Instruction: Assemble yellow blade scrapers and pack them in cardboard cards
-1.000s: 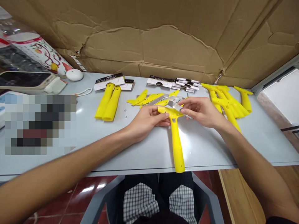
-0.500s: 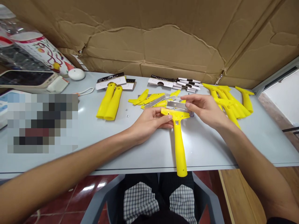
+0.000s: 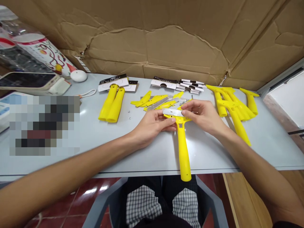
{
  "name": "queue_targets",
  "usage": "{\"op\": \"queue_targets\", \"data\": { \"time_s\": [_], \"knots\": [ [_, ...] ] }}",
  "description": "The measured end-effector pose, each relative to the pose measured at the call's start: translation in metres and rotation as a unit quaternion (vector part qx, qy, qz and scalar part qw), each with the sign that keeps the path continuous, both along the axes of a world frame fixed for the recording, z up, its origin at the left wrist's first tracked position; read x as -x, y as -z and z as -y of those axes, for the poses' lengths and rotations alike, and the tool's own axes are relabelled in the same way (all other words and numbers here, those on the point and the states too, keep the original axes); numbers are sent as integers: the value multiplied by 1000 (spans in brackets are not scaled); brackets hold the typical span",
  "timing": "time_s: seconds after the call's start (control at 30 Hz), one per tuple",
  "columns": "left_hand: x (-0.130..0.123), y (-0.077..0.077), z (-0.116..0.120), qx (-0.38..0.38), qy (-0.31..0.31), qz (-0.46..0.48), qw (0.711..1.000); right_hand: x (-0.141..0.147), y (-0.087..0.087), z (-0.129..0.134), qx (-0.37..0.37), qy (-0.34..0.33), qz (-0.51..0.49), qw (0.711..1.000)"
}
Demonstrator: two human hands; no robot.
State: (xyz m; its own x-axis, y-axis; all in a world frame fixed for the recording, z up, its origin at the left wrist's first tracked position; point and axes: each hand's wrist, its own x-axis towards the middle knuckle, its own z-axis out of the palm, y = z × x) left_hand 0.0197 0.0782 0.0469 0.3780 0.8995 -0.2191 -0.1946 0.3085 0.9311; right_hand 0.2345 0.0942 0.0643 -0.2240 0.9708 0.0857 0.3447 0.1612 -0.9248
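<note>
My left hand (image 3: 158, 125) is closed on the head of a yellow plastic scraper handle (image 3: 184, 152), thumb on top and fingers below. Its hollow grip points toward me, past the table's front edge. Between thumb and fingers, my right hand (image 3: 201, 114) pinches a flat metal plate (image 3: 172, 112) that lies along the top of the scraper head. Whether the plate touches the head along its whole length I cannot tell. Just behind my hands is a pile of yellow head pieces (image 3: 143, 99) and metal strips (image 3: 158, 103). Small screws (image 3: 184, 102) lie by my right fingers.
Two yellow scrapers with black-and-white cards (image 3: 111, 104) lie to the left, near two small nuts (image 3: 129, 114). More cards (image 3: 163, 83) lie at the back. Several yellow handles (image 3: 234, 103) are piled right. A phone (image 3: 28, 80) and bottle (image 3: 42, 50) are far left; cardboard (image 3: 147, 44) stands behind.
My right hand has brought the metal plate nearer and slightly left, onto the scraper head. My left hand has kept its hold on the handle.
</note>
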Motion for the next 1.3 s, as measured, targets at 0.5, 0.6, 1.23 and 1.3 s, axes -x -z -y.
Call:
{"op": "queue_targets", "data": {
  "time_s": [0.5, 0.6, 1.23, 1.3],
  "knots": [
    [1, 2, -2, 20, -16, 43, 999, 10, 2, 4, 27, 58, -22, 998],
    [0, 2, -2, 25, -16, 42, 999, 12, 4, 6, 33, 74, -24, 996],
    [-3, -2, -4, 37, -108, 25, 993, -4, -10, -4, 129, 23, -93, 987],
    [-3, -3, -4, 38, -108, 21, 993, -2, -9, -4, 121, 33, -85, 989]
  ]
}}
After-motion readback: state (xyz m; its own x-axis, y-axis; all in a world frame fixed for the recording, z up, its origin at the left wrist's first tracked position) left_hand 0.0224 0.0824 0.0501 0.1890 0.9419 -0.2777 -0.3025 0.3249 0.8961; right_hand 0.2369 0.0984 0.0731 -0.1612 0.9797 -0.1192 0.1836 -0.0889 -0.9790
